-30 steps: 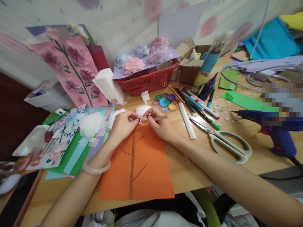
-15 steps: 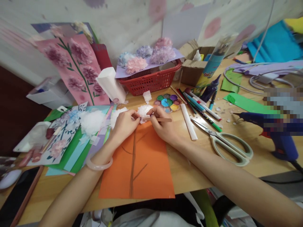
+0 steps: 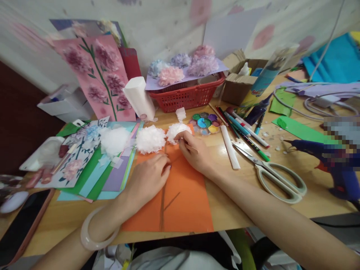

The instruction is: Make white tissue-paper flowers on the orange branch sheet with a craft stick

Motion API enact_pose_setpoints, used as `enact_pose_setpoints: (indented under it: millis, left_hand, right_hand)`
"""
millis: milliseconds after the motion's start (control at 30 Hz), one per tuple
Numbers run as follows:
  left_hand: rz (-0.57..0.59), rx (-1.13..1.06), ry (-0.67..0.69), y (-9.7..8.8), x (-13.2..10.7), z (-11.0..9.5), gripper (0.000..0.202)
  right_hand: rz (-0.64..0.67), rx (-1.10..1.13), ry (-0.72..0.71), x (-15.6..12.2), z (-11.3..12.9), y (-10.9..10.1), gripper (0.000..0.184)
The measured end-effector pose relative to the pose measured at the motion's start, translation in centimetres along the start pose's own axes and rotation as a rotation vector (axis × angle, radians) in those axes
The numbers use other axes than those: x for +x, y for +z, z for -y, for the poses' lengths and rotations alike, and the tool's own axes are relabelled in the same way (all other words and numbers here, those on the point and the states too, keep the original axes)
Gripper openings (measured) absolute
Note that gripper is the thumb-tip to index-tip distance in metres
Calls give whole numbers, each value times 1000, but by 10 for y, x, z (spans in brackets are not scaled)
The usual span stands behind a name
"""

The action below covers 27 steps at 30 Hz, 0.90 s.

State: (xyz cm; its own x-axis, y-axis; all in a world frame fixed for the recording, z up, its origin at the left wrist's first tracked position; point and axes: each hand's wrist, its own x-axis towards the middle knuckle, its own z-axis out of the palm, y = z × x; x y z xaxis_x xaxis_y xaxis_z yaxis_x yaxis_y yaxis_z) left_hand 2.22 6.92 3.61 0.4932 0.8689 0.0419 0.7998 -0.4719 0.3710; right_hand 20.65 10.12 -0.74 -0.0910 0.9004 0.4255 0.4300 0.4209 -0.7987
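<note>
My right hand point(image 3: 194, 152) is closed around a thin brown stick point(image 3: 193, 149), most of it hidden by the fingers. Its fingertips are at a fluffy white paper flower point(image 3: 176, 131) on the top right of an orange sheet point(image 3: 185, 202). My left hand point(image 3: 150, 174) rests on the sheet's left side with its fingers lowered and nothing seen in them. Just above it, a second white flower point(image 3: 150, 138) sits at the sheet's top left corner. A brown drawn stem point(image 3: 162, 202) with branches runs down the sheet, partly covered by my left hand.
Scissors point(image 3: 277, 180), a folded white paper strip point(image 3: 230, 147), pens point(image 3: 247, 131) and a paint palette point(image 3: 204, 123) lie to the right. A glue gun point(image 3: 312, 148) is farther right. Left are coloured papers point(image 3: 115, 180) and a white tissue puff point(image 3: 115, 140). A red basket point(image 3: 185, 97) stands behind.
My left hand has left the flowers and come down onto the orange sheet. The right hand stays at the right flower, its stick now showing less. The view has shifted slightly left.
</note>
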Motion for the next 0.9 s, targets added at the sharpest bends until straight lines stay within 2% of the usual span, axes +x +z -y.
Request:
enact_pose_setpoints:
  millis: [100,267,367,500,600,700,800,900]
  left_hand:
    - [-19,-72,-21,6,-7,2,20]
    - [-42,-130,-72,7,-5,-3,14]
    - [-62,-155,-65,6,-5,-4,14]
    - [-39,-92,-23,-3,-8,0,19]
    - [-28,38,-74,-15,-11,6,27]
    - [-97,125,-168,-34,-14,22,32]
    - [-191,108,-295,-59,-18,52,34]
    - [-403,-4,-386,-85,-19,90,33]
  right_hand:
    - [-28,-4,-11,-3,2,1,15]
    - [-197,87,-32,-9,9,-5,12]
    - [-273,181,1,-9,9,-7,11]
    - [-357,283,115,-8,4,-9,9]
    - [-427,296,165,-8,0,-11,9]
    - [-461,293,209,-8,0,-13,10]
    - [-471,305,239,-9,2,-13,10]
    - [-455,332,265,-9,4,-12,9]
